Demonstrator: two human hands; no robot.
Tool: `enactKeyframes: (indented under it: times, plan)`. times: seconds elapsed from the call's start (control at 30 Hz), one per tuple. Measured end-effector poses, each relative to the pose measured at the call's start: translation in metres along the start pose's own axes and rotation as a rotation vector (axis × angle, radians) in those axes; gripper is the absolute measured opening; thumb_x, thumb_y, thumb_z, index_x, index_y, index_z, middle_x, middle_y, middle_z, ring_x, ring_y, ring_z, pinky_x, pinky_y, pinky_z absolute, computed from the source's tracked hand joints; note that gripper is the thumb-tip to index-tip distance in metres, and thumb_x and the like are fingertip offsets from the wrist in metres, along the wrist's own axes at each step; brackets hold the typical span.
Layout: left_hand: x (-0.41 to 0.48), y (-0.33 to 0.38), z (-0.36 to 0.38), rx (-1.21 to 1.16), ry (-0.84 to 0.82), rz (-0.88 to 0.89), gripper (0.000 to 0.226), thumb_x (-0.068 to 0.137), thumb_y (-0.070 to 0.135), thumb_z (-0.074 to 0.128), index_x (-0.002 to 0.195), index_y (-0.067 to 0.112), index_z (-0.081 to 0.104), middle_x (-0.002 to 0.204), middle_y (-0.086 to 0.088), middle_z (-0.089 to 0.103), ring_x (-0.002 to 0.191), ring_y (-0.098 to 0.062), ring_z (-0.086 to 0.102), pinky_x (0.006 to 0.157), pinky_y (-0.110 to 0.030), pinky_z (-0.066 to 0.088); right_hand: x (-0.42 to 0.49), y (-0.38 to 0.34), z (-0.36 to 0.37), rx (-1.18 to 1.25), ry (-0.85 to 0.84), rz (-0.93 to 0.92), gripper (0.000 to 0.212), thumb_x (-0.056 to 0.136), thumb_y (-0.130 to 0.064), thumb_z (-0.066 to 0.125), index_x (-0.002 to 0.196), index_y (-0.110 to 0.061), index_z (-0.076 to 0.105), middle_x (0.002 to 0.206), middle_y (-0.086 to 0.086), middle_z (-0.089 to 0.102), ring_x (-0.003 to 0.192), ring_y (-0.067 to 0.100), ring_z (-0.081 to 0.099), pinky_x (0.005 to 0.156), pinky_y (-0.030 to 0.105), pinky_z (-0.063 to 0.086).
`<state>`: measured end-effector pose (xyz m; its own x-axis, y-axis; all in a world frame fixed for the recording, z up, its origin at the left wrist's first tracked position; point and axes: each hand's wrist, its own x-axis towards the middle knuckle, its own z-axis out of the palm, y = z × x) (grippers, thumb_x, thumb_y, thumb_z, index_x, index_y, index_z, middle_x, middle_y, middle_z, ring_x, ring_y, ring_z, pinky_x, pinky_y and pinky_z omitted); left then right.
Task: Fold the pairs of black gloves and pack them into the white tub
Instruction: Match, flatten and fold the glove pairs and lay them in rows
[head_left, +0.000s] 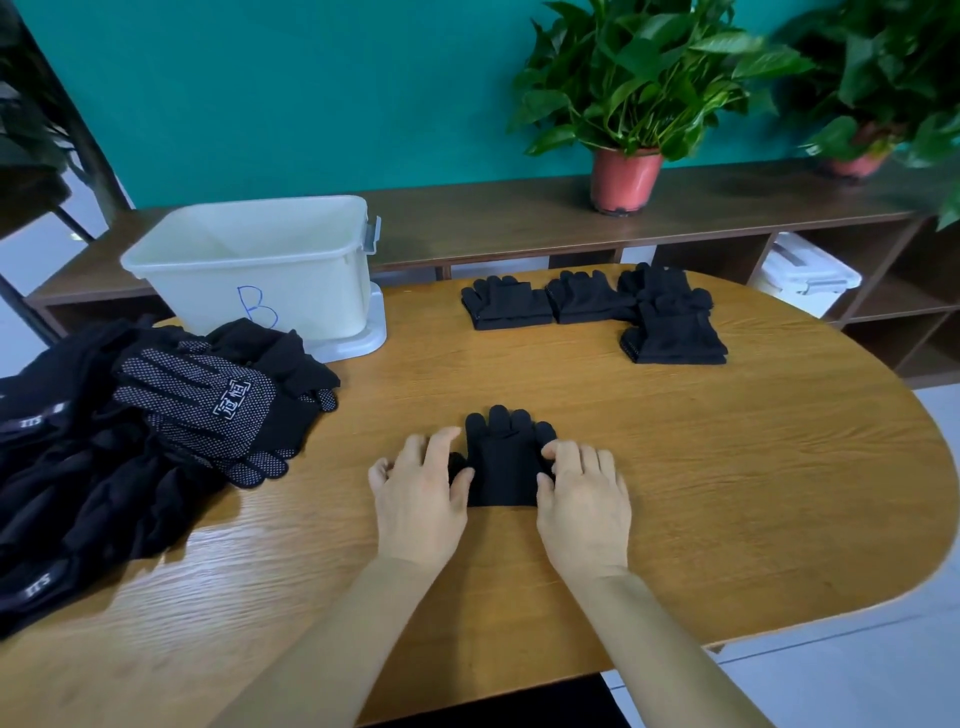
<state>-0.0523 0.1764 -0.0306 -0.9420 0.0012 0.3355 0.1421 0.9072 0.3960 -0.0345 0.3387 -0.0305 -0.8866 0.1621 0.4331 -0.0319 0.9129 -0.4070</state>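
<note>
left hand (415, 493) lies flat, fingers spread and only slightly bent, thumb touching the left edge of the black glove pair (501, 462); it presses, not gripping. right hand (584, 499) sits at the pair's right edge with fingers bent, fingertips and thumb against the fabric; cannot tell whether it pinches the edge or just presses it. the pair lies flat on the wooden table (727, 467) between the two hands, fingers pointing away from the person. far right of the table: three folded glove stacks (672, 332) close together, the rightmost nearer the person. left: a loose pile of unfolded gloves (104, 467), a dotted-palm glove (197, 400) on top. white tub (208, 280), marked "b", stands behind the pile at the far left on its lid (363, 338), well apart from the pair.
</note>
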Motion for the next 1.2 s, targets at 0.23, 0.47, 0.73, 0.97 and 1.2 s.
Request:
enactKeyframes:
  times: [0.23,0.47,0.73,0.97,1.2]
  plan:
    - [-0.03,-0.013,-0.006,0.094,-0.282,0.512,0.057,0.105,0.036,0.021,0.158,0.016,0.016,0.165,0.002,0.015,0.152,-0.008,0.004,0.121,-0.036,-0.004,-0.017,0.01,-0.004,-0.198,-0.252,-0.466,0.052,0.097,-0.031,0.037,0.14,-0.008,0.052,0.147,0.008,0.048,0.14,0.02,0.041,0.112,0.041,0.024]
    - [0.003,-0.001,-0.002,0.232,-0.518,0.478,0.071,0.094,0.058,-0.015,0.155,0.021,-0.015,0.162,0.008,-0.022,0.144,-0.002,-0.029,0.117,-0.031,-0.026,0.022,0.02,-0.004,-0.187,-0.594,-0.389,0.082,0.083,-0.053,-0.023,0.156,-0.02,-0.003,0.16,-0.008,-0.013,0.147,0.004,-0.016,0.119,0.033,-0.017]
    - [0.05,0.013,0.018,0.225,-0.541,0.379,0.058,0.107,0.042,0.01,0.155,0.019,-0.014,0.162,0.006,-0.022,0.145,-0.005,-0.028,0.117,-0.032,-0.024,0.083,0.028,0.01,-0.193,-0.584,-0.343,0.058,0.102,-0.041,0.002,0.157,-0.024,0.01,0.164,-0.012,0.005,0.146,0.0,-0.01,0.12,0.033,-0.014]
    - [0.086,0.015,0.04,0.202,-0.509,0.367,0.08,0.084,0.054,-0.018,0.156,0.019,-0.012,0.162,0.007,-0.02,0.144,-0.004,-0.029,0.111,-0.029,-0.03,0.121,0.037,0.027,-0.141,-0.525,-0.32,0.049,0.108,-0.023,0.023,0.156,-0.025,0.019,0.163,-0.014,0.012,0.148,0.0,-0.006,0.12,0.031,-0.013]
    - [0.095,0.015,0.039,0.164,-0.516,0.363,0.08,0.088,0.058,-0.015,0.157,0.017,-0.007,0.165,0.004,-0.012,0.147,-0.005,-0.022,0.115,-0.033,-0.027,0.13,0.029,0.027,-0.088,-0.508,-0.271,0.045,0.108,-0.029,0.026,0.152,-0.024,0.033,0.16,-0.011,0.025,0.15,0.005,-0.003,0.121,0.032,-0.008]
